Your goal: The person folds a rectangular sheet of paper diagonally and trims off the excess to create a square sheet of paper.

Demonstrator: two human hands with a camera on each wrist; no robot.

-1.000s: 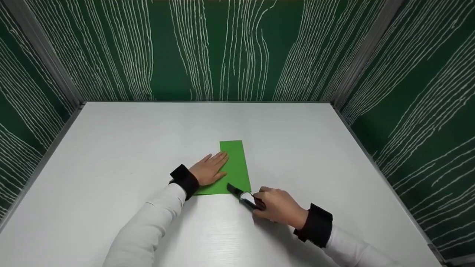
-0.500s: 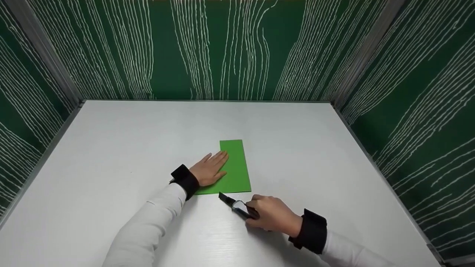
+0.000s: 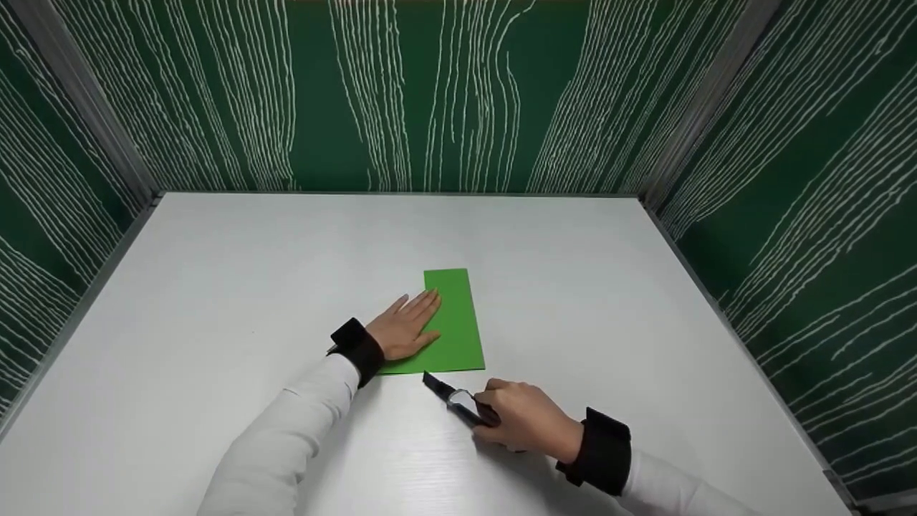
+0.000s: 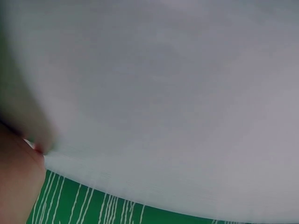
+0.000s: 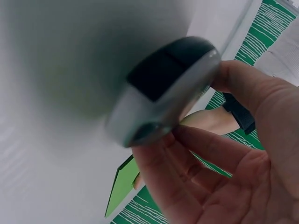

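White table | left hand spread on green sheet | right hand gripping black-and-silver tool

I note my right hand has shifted left and nearer, bringing the cutter tip from over the sheet to its near edge.

One green sheet, one worktop under it, one cutter near its front edge, two hands, two black wristbands, two white sleeves, three green walls around it.
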